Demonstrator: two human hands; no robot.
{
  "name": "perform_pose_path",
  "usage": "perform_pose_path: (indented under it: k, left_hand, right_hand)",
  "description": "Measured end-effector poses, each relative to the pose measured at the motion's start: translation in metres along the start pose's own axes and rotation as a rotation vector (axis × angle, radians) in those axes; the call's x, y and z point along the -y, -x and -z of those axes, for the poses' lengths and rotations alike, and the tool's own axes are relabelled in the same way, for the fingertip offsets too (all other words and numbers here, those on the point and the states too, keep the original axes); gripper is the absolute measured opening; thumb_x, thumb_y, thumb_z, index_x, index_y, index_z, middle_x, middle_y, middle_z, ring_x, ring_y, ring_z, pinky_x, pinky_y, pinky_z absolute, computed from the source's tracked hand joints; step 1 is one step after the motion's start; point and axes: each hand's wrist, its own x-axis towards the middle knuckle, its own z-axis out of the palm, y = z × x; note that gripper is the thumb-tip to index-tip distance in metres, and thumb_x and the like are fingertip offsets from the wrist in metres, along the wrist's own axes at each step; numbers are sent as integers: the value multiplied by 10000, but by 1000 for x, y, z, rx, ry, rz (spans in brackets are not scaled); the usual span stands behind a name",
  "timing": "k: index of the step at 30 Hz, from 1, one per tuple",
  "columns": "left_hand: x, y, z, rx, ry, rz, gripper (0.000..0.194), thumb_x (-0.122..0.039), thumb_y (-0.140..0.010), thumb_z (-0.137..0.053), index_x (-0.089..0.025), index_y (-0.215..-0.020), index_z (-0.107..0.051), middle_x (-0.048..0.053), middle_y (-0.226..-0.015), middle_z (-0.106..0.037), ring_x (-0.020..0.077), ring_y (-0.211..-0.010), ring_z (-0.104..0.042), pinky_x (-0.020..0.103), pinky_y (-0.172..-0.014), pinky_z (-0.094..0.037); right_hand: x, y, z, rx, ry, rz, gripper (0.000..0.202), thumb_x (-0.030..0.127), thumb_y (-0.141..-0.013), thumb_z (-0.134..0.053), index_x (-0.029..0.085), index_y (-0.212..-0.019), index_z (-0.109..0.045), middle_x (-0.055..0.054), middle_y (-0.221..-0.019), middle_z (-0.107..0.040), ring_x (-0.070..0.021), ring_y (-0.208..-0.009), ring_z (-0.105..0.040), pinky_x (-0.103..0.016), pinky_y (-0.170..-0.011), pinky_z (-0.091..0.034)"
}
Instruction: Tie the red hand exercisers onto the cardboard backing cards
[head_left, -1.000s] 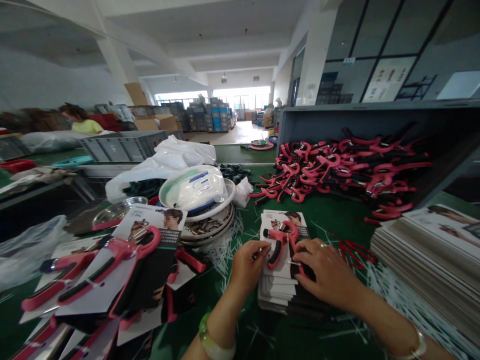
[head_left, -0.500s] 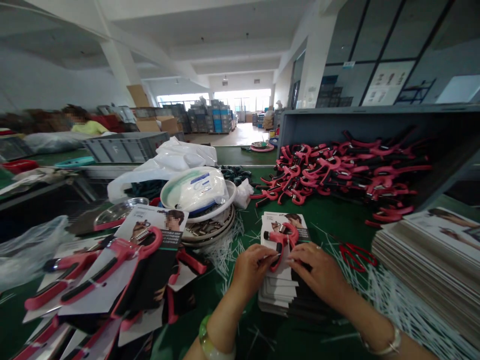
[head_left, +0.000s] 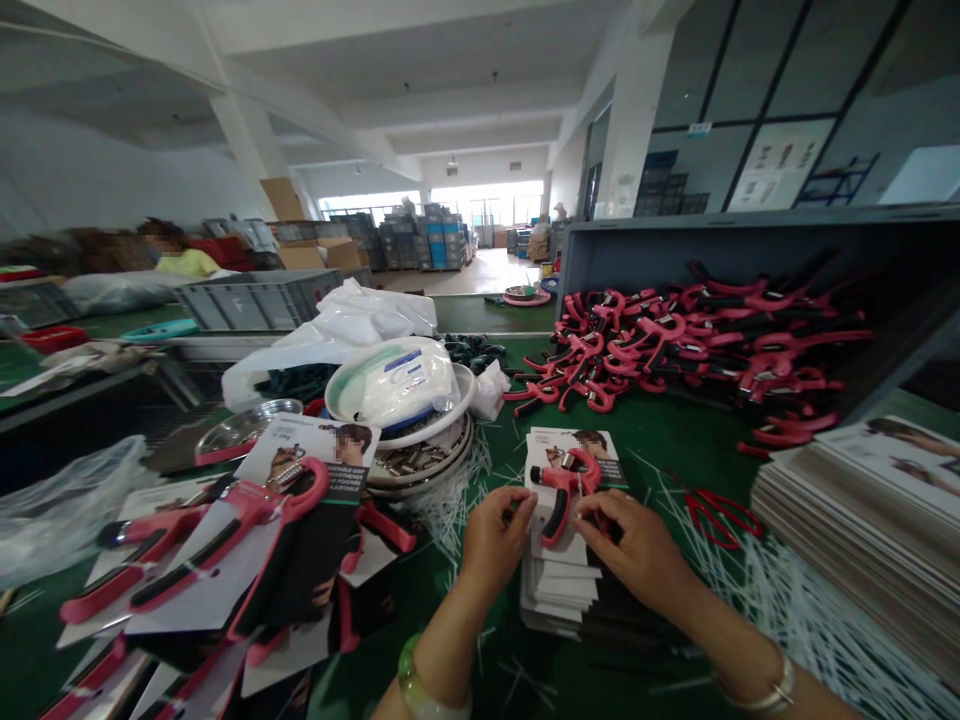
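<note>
A stack of printed cards (head_left: 562,585) stands in front of me, and a pink and black hand grip (head_left: 562,488) lies on its top card. At the stack's left edge is my left hand (head_left: 496,535), thumb and fingertips pinched together beside the grip's handle; what they hold, if anything, is too small to make out. From the right, my right hand (head_left: 626,540) reaches over the card, its fingers bent and closed near the grip's other handle, which it partly hides. Whatever is between those fingertips cannot be made out.
Carded grips (head_left: 247,510) pile up at left. Bowls (head_left: 397,390) with a plastic bag and metal springs stand behind them. A grey crate (head_left: 675,240) spills loose grips at right. Red scissors (head_left: 724,518), white ties (head_left: 810,600) and a card stack (head_left: 847,510) lie right. A person (head_left: 184,255) is far left.
My left hand has drawn slightly left, away from the grip's handle. My right hand stays near the other handle, its fingers a little more curled. The view has shifted slightly.
</note>
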Motion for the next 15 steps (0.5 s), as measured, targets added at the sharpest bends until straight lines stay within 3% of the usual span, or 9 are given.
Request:
perform_pose_path:
  k: [4,9,12,15]
  left_hand:
    - [7,-2,-1,40,158,174,260,-391,-826,-535,-150,-770,-614,4,-665,-624,114,-565,-535,216,-549,-428]
    - [7,-2,-2,90,247,160,264,-403,-794,-566,-146,-795,-623,0,-696,-622,85,-531,-496,192,-513,-394]
    - [7,-1,-3,111,276,161,247,-381,-758,-608,-140,-764,-662,25,-743,-655,82,-528,-486,195,-498,-376]
    - [3,0,-3,78,342,205,266,-395,-724,-638,-132,-688,-627,21,-708,-640,72,-483,-472,196,-465,-364]
  right_hand:
    - [-6,1,8,67,92,112,173,222,-869,-475,208,-876,-648,-38,-770,-660,-165,-709,-589,-288,-666,-469]
    - [-6,2,10,113,409,224,175,220,-866,-501,195,-781,-652,-71,-776,-670,-199,-758,-593,-291,-666,-443]
    - [1,4,10,156,435,177,179,223,-861,-494,190,-747,-628,-69,-760,-658,-205,-747,-595,-291,-645,-425]
    - [5,5,11,129,299,39,207,250,-876,-445,192,-733,-583,-44,-716,-642,-178,-685,-594,-271,-604,-405]
